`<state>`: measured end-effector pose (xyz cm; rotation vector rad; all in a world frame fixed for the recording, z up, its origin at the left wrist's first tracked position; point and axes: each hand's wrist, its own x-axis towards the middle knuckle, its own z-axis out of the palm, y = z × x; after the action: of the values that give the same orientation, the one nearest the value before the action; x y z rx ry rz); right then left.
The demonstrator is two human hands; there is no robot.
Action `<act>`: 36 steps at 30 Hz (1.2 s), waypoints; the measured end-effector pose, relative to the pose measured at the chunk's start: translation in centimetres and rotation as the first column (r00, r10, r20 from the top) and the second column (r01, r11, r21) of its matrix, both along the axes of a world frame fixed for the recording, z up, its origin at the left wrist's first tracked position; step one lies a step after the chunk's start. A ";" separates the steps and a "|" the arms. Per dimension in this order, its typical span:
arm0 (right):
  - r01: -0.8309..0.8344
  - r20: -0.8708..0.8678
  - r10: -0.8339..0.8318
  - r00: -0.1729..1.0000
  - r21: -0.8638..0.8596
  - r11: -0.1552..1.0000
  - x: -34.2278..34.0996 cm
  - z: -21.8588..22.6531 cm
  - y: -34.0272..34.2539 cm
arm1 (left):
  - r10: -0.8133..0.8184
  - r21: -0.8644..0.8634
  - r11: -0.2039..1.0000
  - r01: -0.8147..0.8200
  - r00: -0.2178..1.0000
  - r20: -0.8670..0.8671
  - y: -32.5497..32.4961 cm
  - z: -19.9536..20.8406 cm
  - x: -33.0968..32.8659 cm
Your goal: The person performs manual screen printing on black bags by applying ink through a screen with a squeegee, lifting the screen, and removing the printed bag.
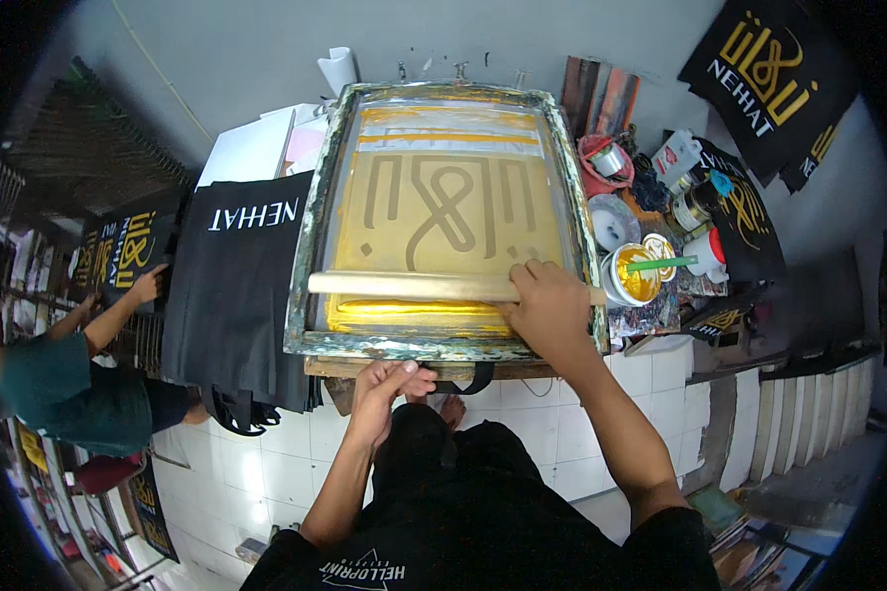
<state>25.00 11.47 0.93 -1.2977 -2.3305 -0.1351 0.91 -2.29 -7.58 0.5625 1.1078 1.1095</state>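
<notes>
A screen-printing frame (pixel 306 246) with a paint-smeared wooden border lies in front of me. Its gold-coated mesh (pixel 384 236) shows a looping design. My right hand (pixel 552 307) grips the right part of a long wooden squeegee (pixel 404 287), which lies across the lower mesh. A thick band of gold ink (pixel 414 313) runs along the squeegee's near side. Below the frame's front edge, my left hand (pixel 386 386) is curled, its fingertips at a black strap (pixel 468 379) hanging from under the frame. The strap's other end is hidden.
Black printed bags (pixel 232 276) are stacked left of the frame. At right stand a tub of gold ink (pixel 633 278) with a green spatula (pixel 665 263), a red bucket (pixel 606 158) and bottles. Another person (pixel 69 384) handles black bags at far left.
</notes>
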 end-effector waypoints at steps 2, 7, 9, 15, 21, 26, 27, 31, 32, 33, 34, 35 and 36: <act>-0.011 -0.029 0.009 1.000 -0.056 0.998 0.2 0.3 0.6 | -0.039 0.003 0.999 0.039 0.999 -0.002 0.1 -0.3 -0.3; 0.009 0.056 0.009 0.998 -0.308 0.951 1.2 1.7 -0.8 | -0.058 -0.113 0.992 0.060 0.998 0.020 0.2 0.2 -0.7; -0.005 0.079 0.031 0.996 -0.308 0.952 0.9 1.5 -2.2 | -0.056 -0.118 0.991 0.058 0.998 0.020 0.2 0.3 -0.7; -0.046 0.067 0.056 0.996 -0.141 0.989 -0.4 -1.7 0.0 | -0.047 -0.169 0.984 0.050 0.999 0.025 0.4 0.7 -0.6; 0.015 0.068 -0.011 0.998 -0.062 0.998 -2.1 -3.5 14.4 | -0.066 -0.229 0.970 0.082 0.995 0.077 0.6 1.0 -1.0; 0.110 0.192 -0.067 0.979 -0.222 0.969 -4.0 -0.5 25.6 | 0.045 -0.322 0.943 0.080 0.930 0.364 1.1 1.3 -1.4; 0.130 0.229 -0.064 0.971 -0.283 0.950 -4.0 0.3 27.3 | 0.097 -0.355 0.932 0.070 0.896 0.433 1.1 1.4 -1.5; 0.188 0.264 -0.100 0.959 -0.333 0.924 -4.5 1.3 31.5 | 0.007 -0.357 0.904 0.237 0.824 0.567 1.3 2.6 -2.8; 0.187 0.256 -0.103 0.961 -0.332 0.925 -4.6 1.3 32.1 | -0.044 -0.377 0.872 0.311 0.819 0.572 1.5 3.1 -3.2; 0.194 0.259 -0.113 0.959 -0.311 0.931 -4.7 1.1 32.5 | -0.222 -0.302 0.816 0.493 0.750 0.623 2.8 3.5 -4.2; 0.193 0.257 -0.117 0.959 -0.293 0.937 -4.9 0.9 32.7 | -0.347 -0.201 0.863 0.463 0.833 0.430 3.9 4.2 -4.6; 0.193 0.254 -0.123 0.959 -0.274 0.942 -5.1 0.6 32.7 | -0.417 -0.142 0.886 0.441 0.893 0.172 5.6 4.9 -5.2; 0.211 0.269 -0.138 0.953 -0.263 0.942 -5.3 0.4 32.6 | -0.425 -0.029 0.905 0.425 0.900 -0.100 8.1 5.5 -5.6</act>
<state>19.75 44.06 1.29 -1.7228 -2.5085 -0.0124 -4.72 5.83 -2.07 0.8208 1.0132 0.6999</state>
